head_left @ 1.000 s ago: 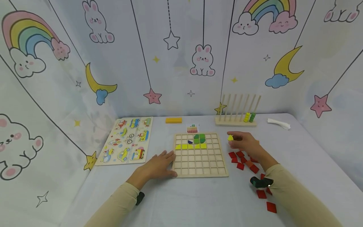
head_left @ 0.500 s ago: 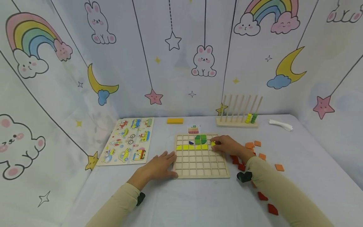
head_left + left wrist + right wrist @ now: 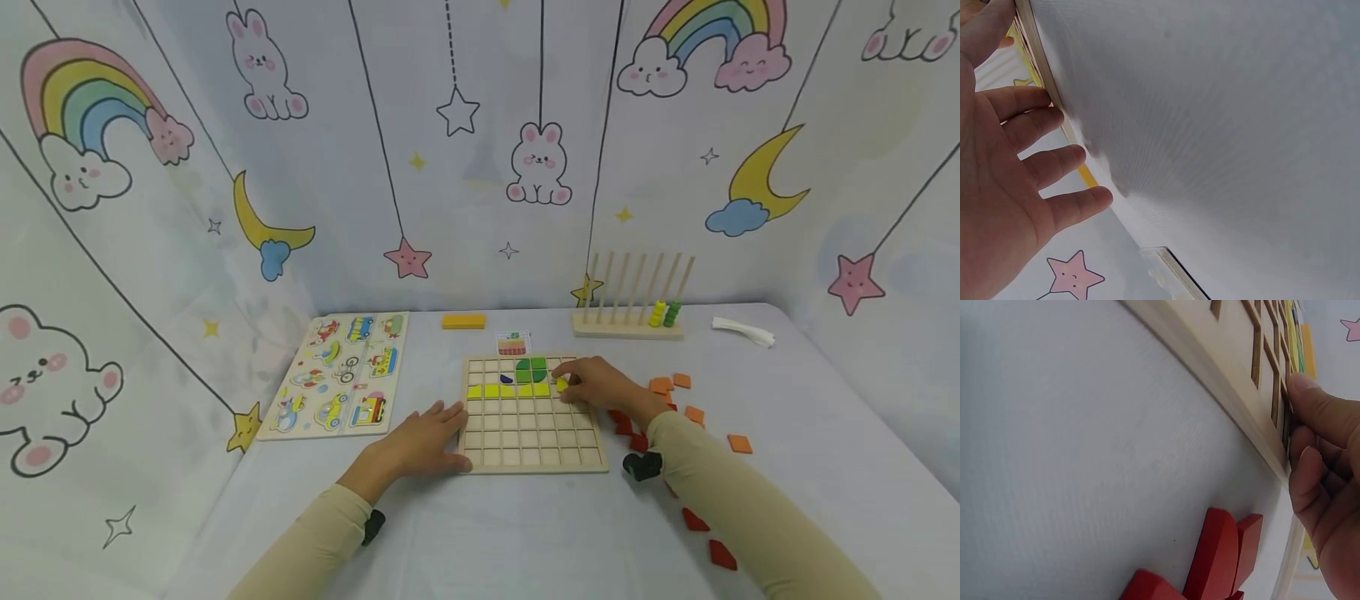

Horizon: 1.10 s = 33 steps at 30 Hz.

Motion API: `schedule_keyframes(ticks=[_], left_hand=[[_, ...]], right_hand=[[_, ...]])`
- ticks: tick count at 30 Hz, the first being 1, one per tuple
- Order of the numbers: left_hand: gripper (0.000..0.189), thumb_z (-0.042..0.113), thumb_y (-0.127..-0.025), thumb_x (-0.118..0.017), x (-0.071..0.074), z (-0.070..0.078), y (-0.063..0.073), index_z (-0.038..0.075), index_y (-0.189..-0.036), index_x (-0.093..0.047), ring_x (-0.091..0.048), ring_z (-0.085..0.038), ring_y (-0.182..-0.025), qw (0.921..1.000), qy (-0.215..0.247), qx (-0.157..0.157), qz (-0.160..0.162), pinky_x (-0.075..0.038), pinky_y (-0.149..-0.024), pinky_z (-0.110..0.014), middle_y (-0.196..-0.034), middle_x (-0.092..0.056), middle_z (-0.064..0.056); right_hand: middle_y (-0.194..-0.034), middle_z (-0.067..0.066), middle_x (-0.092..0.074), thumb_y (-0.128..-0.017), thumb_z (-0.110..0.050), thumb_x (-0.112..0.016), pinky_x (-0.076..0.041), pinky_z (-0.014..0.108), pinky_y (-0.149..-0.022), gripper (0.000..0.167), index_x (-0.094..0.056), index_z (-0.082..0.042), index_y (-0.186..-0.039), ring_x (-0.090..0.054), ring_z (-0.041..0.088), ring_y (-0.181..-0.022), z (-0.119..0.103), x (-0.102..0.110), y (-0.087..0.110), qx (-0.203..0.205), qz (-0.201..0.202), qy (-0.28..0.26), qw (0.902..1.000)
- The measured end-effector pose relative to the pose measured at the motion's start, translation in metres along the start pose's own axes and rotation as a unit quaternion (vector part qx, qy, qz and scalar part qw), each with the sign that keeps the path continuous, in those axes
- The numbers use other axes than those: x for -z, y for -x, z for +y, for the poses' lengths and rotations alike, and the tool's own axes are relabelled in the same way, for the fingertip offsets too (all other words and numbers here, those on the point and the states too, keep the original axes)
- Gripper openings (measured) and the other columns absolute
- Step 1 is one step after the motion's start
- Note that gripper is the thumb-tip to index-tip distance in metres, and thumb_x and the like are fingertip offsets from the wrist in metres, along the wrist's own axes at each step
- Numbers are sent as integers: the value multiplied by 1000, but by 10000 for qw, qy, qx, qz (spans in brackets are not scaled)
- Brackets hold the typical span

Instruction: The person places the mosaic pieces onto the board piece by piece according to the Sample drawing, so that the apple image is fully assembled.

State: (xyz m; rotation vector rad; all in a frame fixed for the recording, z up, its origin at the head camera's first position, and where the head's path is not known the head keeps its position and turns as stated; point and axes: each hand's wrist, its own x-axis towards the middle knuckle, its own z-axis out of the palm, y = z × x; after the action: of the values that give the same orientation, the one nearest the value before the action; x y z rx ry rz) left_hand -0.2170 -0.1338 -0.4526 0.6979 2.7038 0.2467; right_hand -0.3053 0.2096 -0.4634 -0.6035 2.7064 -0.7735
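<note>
A wooden grid board lies in the middle of the table, with a row of yellow tiles, green pieces and a dark blue piece in its upper cells. My right hand pinches a small yellow tile over the right part of that yellow row. Fingers mostly hide this tile, and the right wrist view does not show it. Spread out flat, my left hand rests along the board's left edge; its fingertips meet the wooden side in the left wrist view.
Loose red pieces and orange pieces lie right of the board. Behind it are a picture card, an orange block, and a peg rack. A picture puzzle board lies left, a white object far right.
My right hand has carried the yellow tile left, from above the loose pieces onto the board, then slightly lower there. My left hand stays at the board's edge.
</note>
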Motion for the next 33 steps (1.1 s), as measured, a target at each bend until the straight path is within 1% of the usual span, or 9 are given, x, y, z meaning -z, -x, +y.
schedule_keyframes(ticks=[4, 8, 10, 14, 18, 23, 27, 30, 33], left_hand=[[87, 59, -90, -70, 1, 1, 0, 16, -158, -39, -25, -34, -154, 10000, -18, 22, 10, -28, -120, -62, -167, -32, -1], [87, 59, -90, -69, 0, 1, 0, 16, -159, -39, -25, -34, -154, 10000, -31, 30, 11, -27, -120, -62, -167, -31, -1], [87, 60, -90, -69, 0, 1, 0, 16, -159, -39, -25, -34, -154, 10000, -38, 28, 12, -27, -120, -61, -167, -31, -1], [87, 60, -90, -69, -1, 0, -1, 16, -158, -39, -25, -34, -154, 10000, -36, 15, 12, -28, -120, -62, -166, -32, -1], [87, 60, -90, -69, -1, -1, -2, 16, -158, -39, -25, -34, -154, 10000, -28, 26, -3, -28, -120, -62, -167, -32, -1], [86, 60, -90, -69, -1, 0, -2, 17, -159, -38, -24, -33, -155, 10000, -34, 58, -30, -27, -120, -61, -167, -31, 0], [86, 59, -90, -69, -1, 0, -2, 17, -159, -38, -25, -34, -154, 10000, -53, 69, -33, -27, -120, -62, -167, -31, -1], [86, 59, -90, -69, 0, 1, -1, 17, -159, -38, -25, -34, -155, 10000, -44, 84, -32, -27, -120, -62, -167, -31, 0], [86, 59, -90, -69, 0, 1, -1, 16, -159, -39, -24, -34, -154, 10000, -7, 71, -23, -27, -120, -62, -167, -31, -1]], right_hand=[[-91, 0, -62, -94, -22, -75, -44, 32, -71, 45, -66, -14, -137, -51, 16, -80, 3, 0, -2, 61, -65, 247, 9997], [-101, 0, -65, -97, -19, -71, -45, 32, -76, 43, -66, -14, -139, -50, 16, -83, 6, -1, -4, 284, -201, 327, 9989], [-101, 2, -64, -97, -18, -70, -45, 33, -77, 42, -65, -14, -139, -49, 17, -83, 7, -2, -4, 380, -230, 339, 9984], [-98, 1, -63, -97, -16, -71, -45, 34, -77, 40, -67, -13, -136, -50, 17, -83, 5, -2, -2, 328, -148, 237, 9991], [-99, 1, -64, -95, -13, -73, -48, 35, -79, 36, -70, -11, -131, -52, 16, -84, 3, -2, 0, 321, -43, 194, 9993], [-106, 3, -68, -93, -12, -74, -52, 38, -85, 37, -70, -8, -130, -58, 17, -90, 1, -3, 3, 256, 39, 73, 9996], [-113, 4, -72, -94, -12, -73, -54, 42, -90, 32, -71, -7, -126, -62, 17, -96, 0, -5, 4, 171, 226, 81, 9996], [-110, 3, -72, -94, -10, -72, -53, 41, -89, 25, -74, -9, -120, -61, 16, -94, 0, -7, 4, 173, 366, 70, 9992], [-99, 0, -70, -93, -9, -72, -51, 37, -81, 18, -75, -11, -111, -57, 16, -87, -1, -9, 4, 215, 432, -39, 9988]])
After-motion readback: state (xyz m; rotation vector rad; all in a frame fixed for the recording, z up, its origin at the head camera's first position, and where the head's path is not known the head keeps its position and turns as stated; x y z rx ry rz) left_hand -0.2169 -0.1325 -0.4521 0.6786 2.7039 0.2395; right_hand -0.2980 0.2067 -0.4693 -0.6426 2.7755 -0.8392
